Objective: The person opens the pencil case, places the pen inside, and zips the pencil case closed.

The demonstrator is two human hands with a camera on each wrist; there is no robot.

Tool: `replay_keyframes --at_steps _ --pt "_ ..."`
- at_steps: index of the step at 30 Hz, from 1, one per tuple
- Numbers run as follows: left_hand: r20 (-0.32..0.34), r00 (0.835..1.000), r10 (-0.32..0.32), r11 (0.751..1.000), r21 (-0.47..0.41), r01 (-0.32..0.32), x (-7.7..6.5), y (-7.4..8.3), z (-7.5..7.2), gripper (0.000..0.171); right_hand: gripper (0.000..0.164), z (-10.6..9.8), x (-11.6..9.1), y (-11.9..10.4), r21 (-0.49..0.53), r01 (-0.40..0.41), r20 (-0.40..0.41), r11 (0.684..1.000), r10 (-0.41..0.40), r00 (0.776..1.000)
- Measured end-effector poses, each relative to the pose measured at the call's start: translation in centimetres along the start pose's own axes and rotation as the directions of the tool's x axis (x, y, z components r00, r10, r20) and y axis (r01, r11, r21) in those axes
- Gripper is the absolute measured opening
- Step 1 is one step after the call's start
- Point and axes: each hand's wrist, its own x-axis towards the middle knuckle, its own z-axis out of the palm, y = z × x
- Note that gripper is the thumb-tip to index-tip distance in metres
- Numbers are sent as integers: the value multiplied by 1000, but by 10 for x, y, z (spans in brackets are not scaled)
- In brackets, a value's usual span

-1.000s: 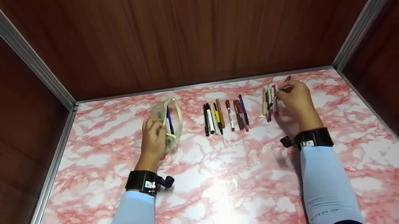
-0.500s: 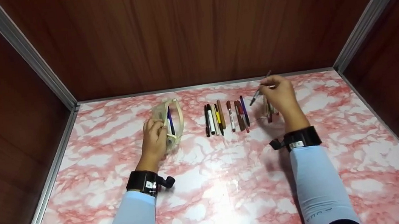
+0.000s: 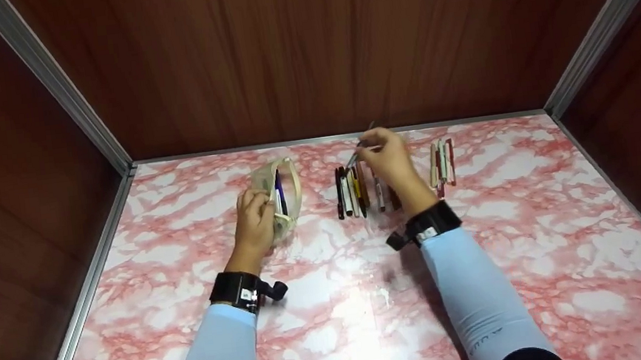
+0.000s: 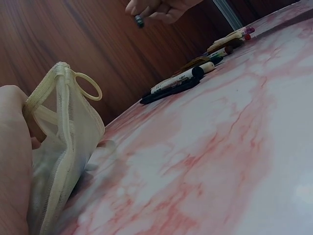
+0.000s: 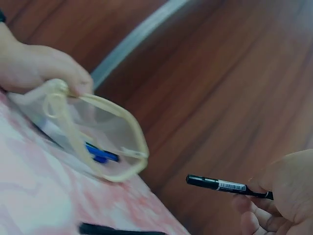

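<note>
My left hand grips the near side of a cream mesh zip pouch, whose mouth gapes toward the right. Inside it, a blue pen shows in the right wrist view. Between thumb and fingers, my right hand pinches a slim black pen with a barcode label. That hand hovers above the middle row of pens, with the black pen slanting and one end pointing down to the left. Beneath it lie a white-and-black marker, a yellow-and-black pen and others, partly hidden by the hand and forearm.
A smaller group of pens in pale and red tones lies farther right. The table has a pink marbled top. A brown wood-look panel closes off the back, with metal-edged side walls at left and right.
My right hand has carried the black pen leftward from the right-hand pens to above the middle row. My left hand keeps its hold on the pouch, nearly unmoved.
</note>
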Motion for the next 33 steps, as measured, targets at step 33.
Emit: replay_keyframes --at_steps 33 --pt "33 999 -43 999 -3 43 3 7 -5 17 34 122 -23 -14 -90 12 483 996 33 875"
